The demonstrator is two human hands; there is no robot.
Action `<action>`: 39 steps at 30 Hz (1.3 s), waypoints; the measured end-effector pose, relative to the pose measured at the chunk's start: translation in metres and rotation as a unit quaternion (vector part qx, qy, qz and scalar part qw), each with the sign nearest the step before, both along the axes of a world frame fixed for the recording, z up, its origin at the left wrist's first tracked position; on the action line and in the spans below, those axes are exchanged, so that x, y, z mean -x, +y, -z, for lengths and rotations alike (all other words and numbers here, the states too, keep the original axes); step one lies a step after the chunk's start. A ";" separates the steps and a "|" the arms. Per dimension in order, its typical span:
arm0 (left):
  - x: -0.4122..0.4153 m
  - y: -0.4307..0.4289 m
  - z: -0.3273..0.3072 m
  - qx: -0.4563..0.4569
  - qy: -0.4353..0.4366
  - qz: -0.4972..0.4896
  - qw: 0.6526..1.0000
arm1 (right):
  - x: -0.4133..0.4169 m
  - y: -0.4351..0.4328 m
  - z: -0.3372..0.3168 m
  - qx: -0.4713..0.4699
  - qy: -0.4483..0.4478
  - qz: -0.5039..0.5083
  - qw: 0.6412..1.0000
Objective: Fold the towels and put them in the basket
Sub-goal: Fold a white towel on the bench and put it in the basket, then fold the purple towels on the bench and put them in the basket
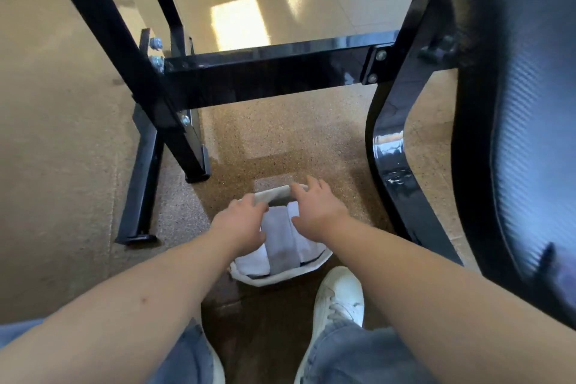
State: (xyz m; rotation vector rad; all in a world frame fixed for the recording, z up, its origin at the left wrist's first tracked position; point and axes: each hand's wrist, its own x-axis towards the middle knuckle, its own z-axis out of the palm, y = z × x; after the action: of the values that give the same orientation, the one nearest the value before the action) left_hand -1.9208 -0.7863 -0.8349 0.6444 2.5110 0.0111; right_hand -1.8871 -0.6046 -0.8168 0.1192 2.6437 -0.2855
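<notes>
A white fabric basket (pixel 282 278) sits on the speckled floor between my feet and the table legs. Inside it stand folded towels: a grey one (pixel 280 240) in the middle, with white ones (pixel 252 263) on either side. My left hand (pixel 241 223) reaches down over the basket's left side, fingers curled at the rim and the towels. My right hand (pixel 314 206) hovers over the right side, fingers spread, touching the far rim. Neither hand clearly grips a towel.
A black metal table frame (pixel 265 72) crosses above the basket, with legs at left (pixel 174 140). A black chair (pixel 514 134) and its curved leg (pixel 392 171) stand close on the right. My white shoe (pixel 338 299) is just behind the basket.
</notes>
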 end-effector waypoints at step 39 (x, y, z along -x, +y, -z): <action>-0.102 0.193 -0.246 -0.356 0.176 0.269 0.878 | -0.208 0.175 -0.272 -0.065 0.058 0.157 0.984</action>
State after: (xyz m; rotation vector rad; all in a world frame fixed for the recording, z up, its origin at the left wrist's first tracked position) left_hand -1.8187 -0.5933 -0.5885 1.7628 2.5302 0.6967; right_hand -1.6795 -0.4295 -0.5449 0.5823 2.7520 -0.2280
